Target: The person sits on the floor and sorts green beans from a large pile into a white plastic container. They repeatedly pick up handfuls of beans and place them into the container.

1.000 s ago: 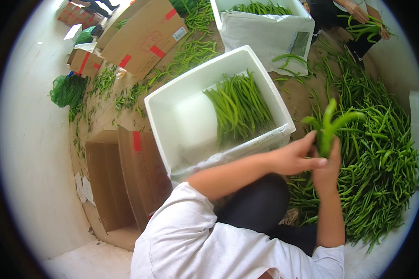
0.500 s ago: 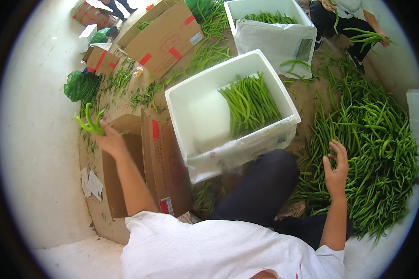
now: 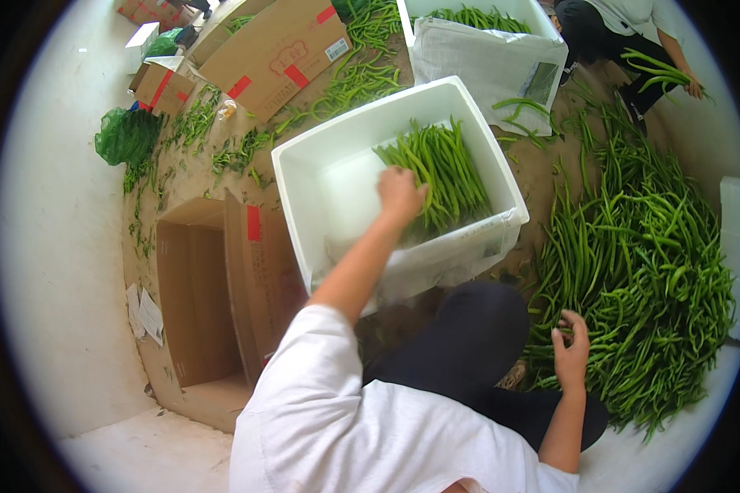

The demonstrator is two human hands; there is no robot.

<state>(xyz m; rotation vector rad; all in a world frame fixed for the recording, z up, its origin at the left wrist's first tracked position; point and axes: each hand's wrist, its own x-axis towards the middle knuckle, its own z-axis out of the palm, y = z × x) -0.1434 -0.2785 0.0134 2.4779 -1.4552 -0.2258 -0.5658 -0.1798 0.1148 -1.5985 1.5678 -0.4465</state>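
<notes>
My left hand is inside the white foam box, at the left edge of a row of long green peppers. Its fingers curl downward against the row, and what they hold, if anything, is hidden. The peppers lie side by side in the box's right part. On the right, my right hand hovers at the near left edge of a big heap of green peppers. Thumb and fingers are bent but apart, with no pepper plainly in them.
Left of the foam box stands an open cardboard box. Farther off are a large carton, a second foam box with peppers and a green net bag. A seated person holds peppers. Loose peppers and leaves litter the floor.
My left hand, which held several curved peppers out at the far left, has swung right into the foam box. My right hand has moved nearer to me, its fingers more bent.
</notes>
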